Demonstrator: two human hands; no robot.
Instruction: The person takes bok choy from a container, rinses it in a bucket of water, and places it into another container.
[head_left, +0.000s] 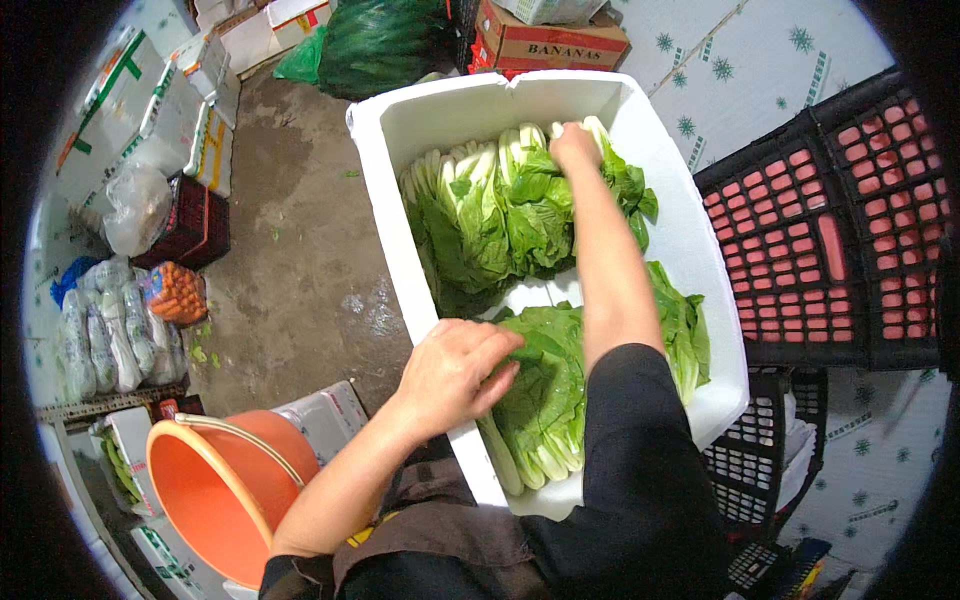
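A white foam box (671, 142) stands before me, holding leafy green vegetables with pale stems. Along its far side a packed row of greens (480, 210) has the stem ends turned away from me. More greens (544, 405) lie at the near side with stems towards me, and another bunch (681, 330) rests by the right wall. My right hand (576, 148) reaches in among the far stems; its fingers are hidden, so its grip does not show. Over the left rim, my left hand (459, 371) is loosely bent, thumb and forefinger apart, with nothing visible in it.
An orange bucket (225, 480) stands at lower left. Black plastic crates (817, 225) are on the right. Behind the box are a banana carton (551, 41) and a green bag (382, 45). Foam boxes (172, 105) and bagged carrots (177, 294) line the left wall. The concrete floor (307, 210) looks wet.
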